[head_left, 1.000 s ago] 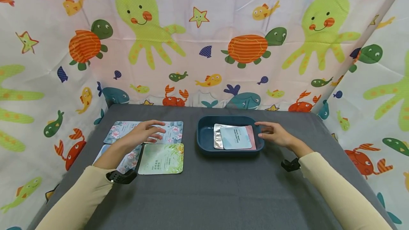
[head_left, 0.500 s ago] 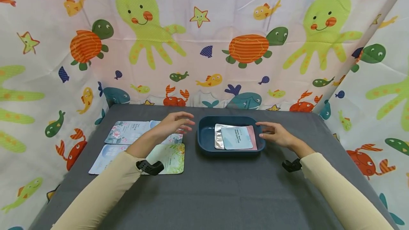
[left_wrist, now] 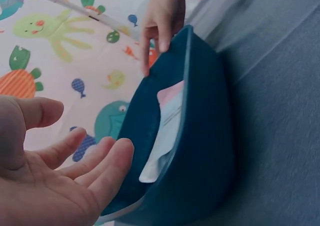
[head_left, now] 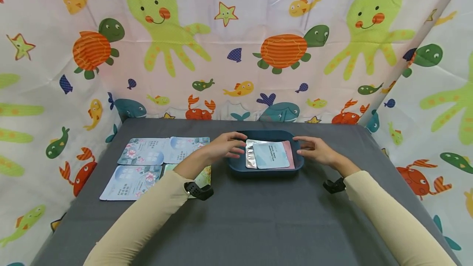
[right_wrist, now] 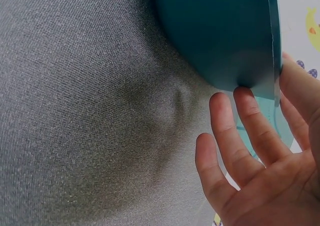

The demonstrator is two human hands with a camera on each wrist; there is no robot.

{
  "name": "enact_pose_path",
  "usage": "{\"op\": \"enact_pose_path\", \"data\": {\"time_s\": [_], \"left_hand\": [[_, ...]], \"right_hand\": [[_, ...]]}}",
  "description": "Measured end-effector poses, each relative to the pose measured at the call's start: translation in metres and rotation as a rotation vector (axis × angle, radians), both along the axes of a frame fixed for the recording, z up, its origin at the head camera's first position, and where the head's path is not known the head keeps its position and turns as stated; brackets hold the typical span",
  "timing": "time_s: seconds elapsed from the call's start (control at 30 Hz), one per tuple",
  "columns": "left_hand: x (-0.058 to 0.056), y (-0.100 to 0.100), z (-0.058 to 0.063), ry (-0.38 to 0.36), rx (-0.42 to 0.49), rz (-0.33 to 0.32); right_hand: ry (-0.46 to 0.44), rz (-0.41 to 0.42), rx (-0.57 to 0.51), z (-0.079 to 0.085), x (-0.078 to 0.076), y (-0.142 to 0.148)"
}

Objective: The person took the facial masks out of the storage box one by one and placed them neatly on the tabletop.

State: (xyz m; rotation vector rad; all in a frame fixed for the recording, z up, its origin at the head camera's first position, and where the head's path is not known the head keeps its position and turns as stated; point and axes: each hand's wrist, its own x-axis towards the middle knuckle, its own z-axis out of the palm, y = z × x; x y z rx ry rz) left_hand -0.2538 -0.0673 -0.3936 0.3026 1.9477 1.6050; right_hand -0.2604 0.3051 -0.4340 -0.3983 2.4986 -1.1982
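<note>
Desk: gray cloth covers it.
Tray: dark blue tray, on the desk between both hands.
Flat packets: three floral packets and a green packet, left of the tray; the green one partly hidden.
Stacked packets: silver, pink and light-blue packets, inside the tray.
Left hand: left hand, fingers spread wide at the left rim; contact unclear.
Right hand: right hand, fingers spread, touching the right end.

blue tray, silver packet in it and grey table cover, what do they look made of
Blue tray: likely molded plastic, satin finish, with smooth, seamless-looking walls and a thin rim.
Silver packet: probably foil or foil laminate, given its metallic shine.
Grey table cover: apparently woven fabric, matte, with a fine speckled texture up close.
</note>
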Motion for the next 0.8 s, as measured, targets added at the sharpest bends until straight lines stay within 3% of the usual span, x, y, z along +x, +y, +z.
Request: {"op": "enact_pose_path", "data": {"time_s": [0.1,0.53,0.8], "left_hand": [[0.0,0.006,-0.004,-0.033,0.014,-0.023],[-0.01,0.026,-0.022,-0.114,0.059,-0.015],[-0.013,0.035,-0.029,-0.144,0.03,0.048]], "right_hand": [[-0.008,-0.01,0.009,0.0,0.0,-0.001],[-0.026,-0.02,-0.008,-0.002,-0.001,0.001],[-0.013,-0.01,-0.011,0.0,-0.003,0.0]]}}
